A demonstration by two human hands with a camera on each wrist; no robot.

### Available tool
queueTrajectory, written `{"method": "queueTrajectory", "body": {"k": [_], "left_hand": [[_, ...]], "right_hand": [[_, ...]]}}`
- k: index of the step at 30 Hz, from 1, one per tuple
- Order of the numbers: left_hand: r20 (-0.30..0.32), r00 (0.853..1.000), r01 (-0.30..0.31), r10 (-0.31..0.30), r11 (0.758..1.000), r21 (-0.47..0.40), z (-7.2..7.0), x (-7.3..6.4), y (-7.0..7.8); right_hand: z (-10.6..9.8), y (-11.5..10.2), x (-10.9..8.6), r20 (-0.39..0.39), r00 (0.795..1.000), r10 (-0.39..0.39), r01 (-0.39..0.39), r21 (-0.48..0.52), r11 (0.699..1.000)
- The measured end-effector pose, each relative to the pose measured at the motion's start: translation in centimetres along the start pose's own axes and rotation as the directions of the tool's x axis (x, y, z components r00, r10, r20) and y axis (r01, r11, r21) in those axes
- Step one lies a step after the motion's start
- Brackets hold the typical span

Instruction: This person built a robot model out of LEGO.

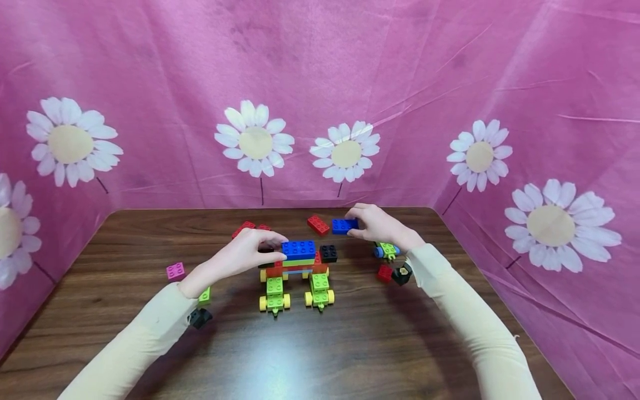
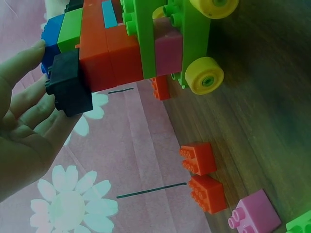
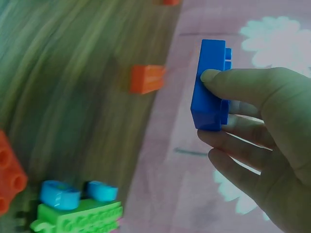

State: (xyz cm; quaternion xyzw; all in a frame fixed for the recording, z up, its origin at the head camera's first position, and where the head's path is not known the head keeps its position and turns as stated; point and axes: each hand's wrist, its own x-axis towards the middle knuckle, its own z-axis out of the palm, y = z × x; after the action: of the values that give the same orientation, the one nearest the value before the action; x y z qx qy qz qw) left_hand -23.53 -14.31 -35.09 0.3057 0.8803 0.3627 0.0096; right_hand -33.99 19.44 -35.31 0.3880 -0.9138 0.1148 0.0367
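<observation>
Blue brick (image 1: pixel 342 226), near the frame's middle, runs left to right, bumps up. My right hand (image 1: pixel 372 222) pinches it, hiding one end; my left hand (image 1: pixel 247 253) grips the wheeled toy (image 1: pixel 299 260).

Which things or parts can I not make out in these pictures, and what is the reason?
Head view: one end of the blue brick, covered by the right hand holding it.
Head view: part of a black brick, hidden by the left hand.
Left wrist view: part of a green brick, cut off at the corner.
Right wrist view: part of a red brick, cut off left; the table's grain, blurred.
</observation>
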Motion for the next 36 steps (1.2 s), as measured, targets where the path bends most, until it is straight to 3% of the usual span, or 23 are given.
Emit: {"method": "queueTrajectory", "body": {"k": [13, 26, 36], "left_hand": [[-0.073, 0.997, 0.010, -0.009, 1.000, 0.009, 0.5, -0.5, -0.2], [-0.100, 0.995, 0.019, -0.020, 1.000, -0.010, 0.5, -0.7, -0.4], [-0.122, 0.992, 0.011, -0.013, 1.000, -0.016, 0.7, -0.7, -0.5]], "right_hand": [[-3.0, -5.2, 0.3, -0.072, 0.986, -0.153, 0.152, -0.023, 0.988], [-3.5, -8.1, 0.4, -0.109, 0.964, -0.244, 0.248, 0.028, 0.968], [-2.8, -10.0, 0.9, -0.098, 0.944, -0.316, 0.322, 0.053, 0.945]]}}
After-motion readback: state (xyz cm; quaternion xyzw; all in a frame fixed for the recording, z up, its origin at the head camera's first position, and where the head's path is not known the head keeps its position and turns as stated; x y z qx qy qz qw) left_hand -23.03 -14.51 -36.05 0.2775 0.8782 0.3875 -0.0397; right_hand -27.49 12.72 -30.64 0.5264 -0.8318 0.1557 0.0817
